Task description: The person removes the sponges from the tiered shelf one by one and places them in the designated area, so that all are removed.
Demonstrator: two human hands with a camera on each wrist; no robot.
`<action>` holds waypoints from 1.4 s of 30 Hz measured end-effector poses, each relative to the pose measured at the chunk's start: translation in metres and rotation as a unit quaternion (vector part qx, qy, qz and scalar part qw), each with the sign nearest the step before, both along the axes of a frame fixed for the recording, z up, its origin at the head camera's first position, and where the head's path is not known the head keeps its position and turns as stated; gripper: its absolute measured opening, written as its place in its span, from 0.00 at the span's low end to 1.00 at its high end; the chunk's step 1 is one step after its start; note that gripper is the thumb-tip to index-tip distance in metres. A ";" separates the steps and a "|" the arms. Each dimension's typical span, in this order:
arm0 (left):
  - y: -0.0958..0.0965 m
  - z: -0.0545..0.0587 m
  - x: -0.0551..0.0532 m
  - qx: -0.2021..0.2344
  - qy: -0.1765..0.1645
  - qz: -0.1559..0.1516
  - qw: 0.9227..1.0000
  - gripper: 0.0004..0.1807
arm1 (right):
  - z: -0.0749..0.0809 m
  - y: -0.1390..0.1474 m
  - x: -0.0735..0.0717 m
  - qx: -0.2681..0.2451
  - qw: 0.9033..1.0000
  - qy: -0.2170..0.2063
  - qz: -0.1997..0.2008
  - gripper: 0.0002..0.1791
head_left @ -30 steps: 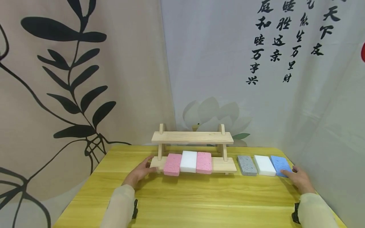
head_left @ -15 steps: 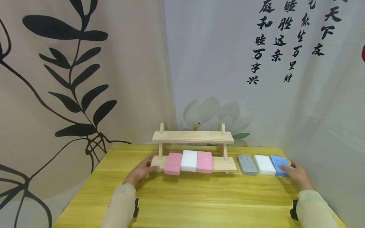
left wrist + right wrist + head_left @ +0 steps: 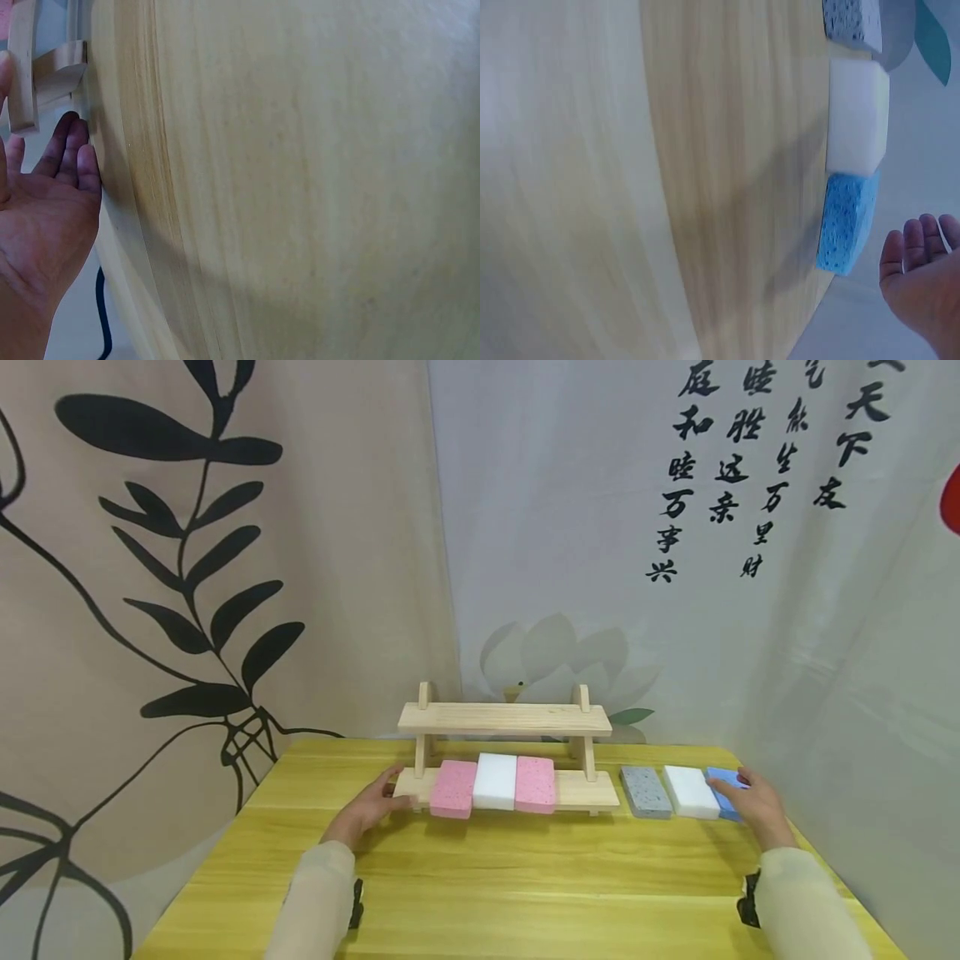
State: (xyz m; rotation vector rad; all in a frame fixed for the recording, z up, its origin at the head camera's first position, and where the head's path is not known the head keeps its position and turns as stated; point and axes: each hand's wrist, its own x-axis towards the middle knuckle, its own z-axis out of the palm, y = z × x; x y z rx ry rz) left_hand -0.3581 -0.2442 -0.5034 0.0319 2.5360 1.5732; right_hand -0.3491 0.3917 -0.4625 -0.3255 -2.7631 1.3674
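Observation:
A two-tier wooden rack [image 3: 506, 718] stands toward the back of the table. My left hand [image 3: 366, 810] holds the left end of its lower board, thumb in front and fingers reaching around behind. On that board lie a pink sponge [image 3: 453, 789], a white sponge [image 3: 495, 782] and a second pink sponge [image 3: 535, 785], side by side. To the right, a blue sponge [image 3: 722, 773] is partly covered by my right hand [image 3: 759, 808], which hovers over it with loosely bent fingers. In the right wrist view those fingers hold nothing, beside the blue sponge [image 3: 846, 221].
A grey sponge [image 3: 645, 792] and another white sponge [image 3: 690, 792] lie on the table [image 3: 540, 868] left of the blue one. Behind the table hangs a printed cloth backdrop [image 3: 555, 527], which also closes off the right side.
My right hand has shifted left, from the right edge of the blue sponge to over it, near the white sponge. The left hand stays on the rack.

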 end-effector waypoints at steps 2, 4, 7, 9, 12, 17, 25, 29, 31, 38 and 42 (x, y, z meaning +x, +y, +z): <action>0.000 0.000 0.000 0.001 0.000 -0.002 1.000 0.48 | 0.001 -0.008 0.002 -0.013 1.000 0.004 -0.011 0.56; 0.000 0.000 0.000 0.002 0.001 -0.002 1.000 0.48 | 0.001 -0.016 0.003 -0.022 0.999 0.015 -0.022 0.55; 0.002 0.000 0.000 0.002 0.000 -0.002 1.000 0.47 | 0.000 -0.027 0.005 -0.028 0.999 0.029 -0.031 0.54; 0.003 0.000 0.000 0.001 -0.001 -0.003 1.000 0.47 | -0.002 -0.034 0.006 -0.026 0.998 0.038 -0.034 0.54; 0.005 0.000 -0.001 0.002 -0.003 -0.002 1.000 0.48 | -0.004 -0.046 0.010 -0.029 0.998 0.046 -0.039 0.55; 0.004 -0.001 -0.002 0.002 -0.004 -0.001 1.000 0.47 | -0.003 -0.074 0.016 -0.039 0.995 0.071 -0.066 0.53; 0.003 -0.001 -0.003 -0.007 0.000 -0.009 1.000 0.46 | -0.001 -0.123 0.019 -0.052 0.987 0.122 -0.090 0.48; 0.001 0.001 -0.002 -0.009 -0.001 -0.012 1.000 0.47 | -0.002 -0.148 0.022 -0.078 0.984 0.133 -0.087 0.48; 0.001 0.002 -0.002 -0.008 -0.002 -0.014 1.000 0.48 | -0.003 -0.160 0.024 -0.084 0.984 0.135 -0.085 0.49; 0.000 0.002 -0.002 -0.015 -0.003 -0.012 1.000 0.48 | -0.005 -0.213 0.028 -0.078 0.980 0.163 -0.080 0.50; 0.000 0.000 -0.004 -0.016 -0.004 -0.012 1.000 0.48 | -0.013 -0.245 0.031 -0.070 0.978 0.176 -0.084 0.48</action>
